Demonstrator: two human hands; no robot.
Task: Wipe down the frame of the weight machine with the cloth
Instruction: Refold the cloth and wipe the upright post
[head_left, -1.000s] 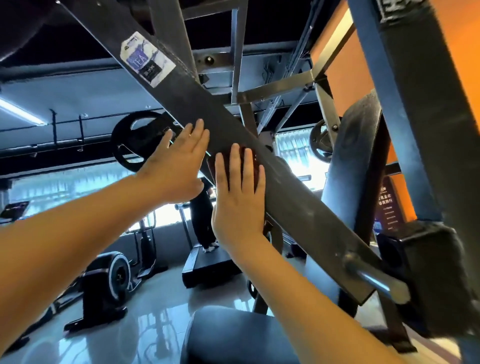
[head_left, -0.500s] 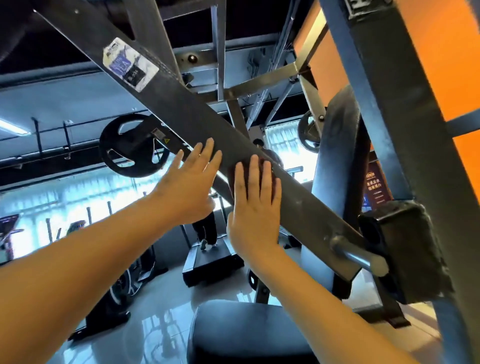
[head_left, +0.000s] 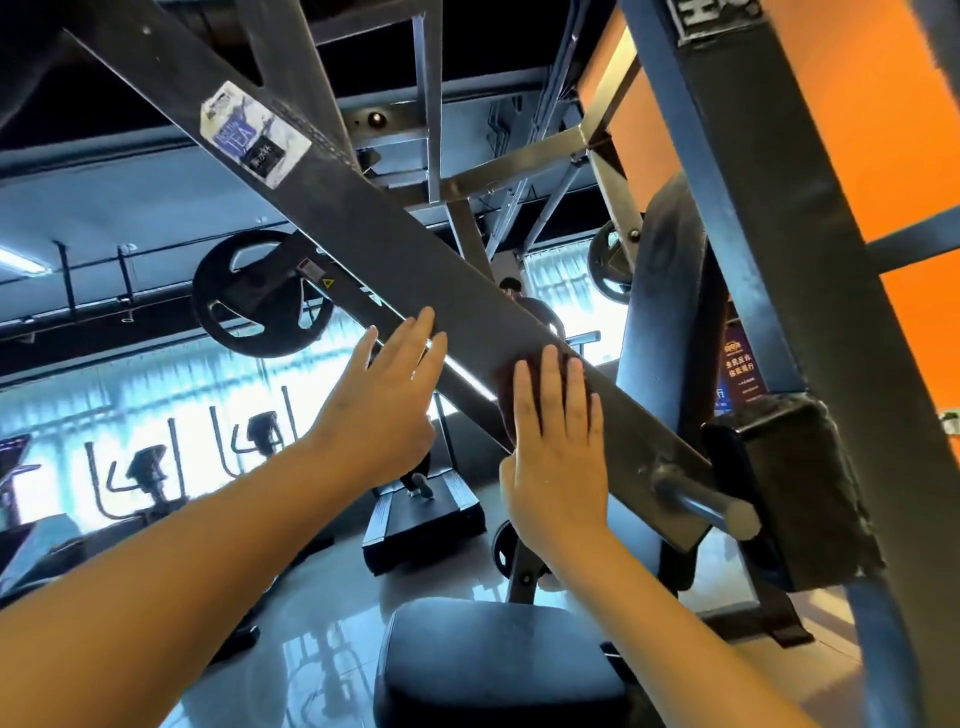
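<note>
A wide dark diagonal bar of the weight machine frame (head_left: 395, 244) runs from the upper left down to the lower right. My right hand (head_left: 558, 457) lies flat with straight fingers on the bar's lower part and presses a dark reddish cloth (head_left: 506, 384) against it; only a strip of cloth shows at my fingers' left. My left hand (head_left: 387, 405) is raised beside the bar's lower edge with straight fingers, the fingertips touching the bar. It holds nothing.
A round handle peg (head_left: 701, 501) and a black block (head_left: 789, 493) sit just below my right hand on the bar. A thick upright (head_left: 810, 291) stands at right, a padded seat (head_left: 498, 665) below. A weight plate (head_left: 260, 293) hangs behind. A person (head_left: 530, 306) is on a treadmill (head_left: 423, 525).
Both hands have slid down the diagonal bar toward the lower right, the right one carrying the cloth closer to the handle peg.
</note>
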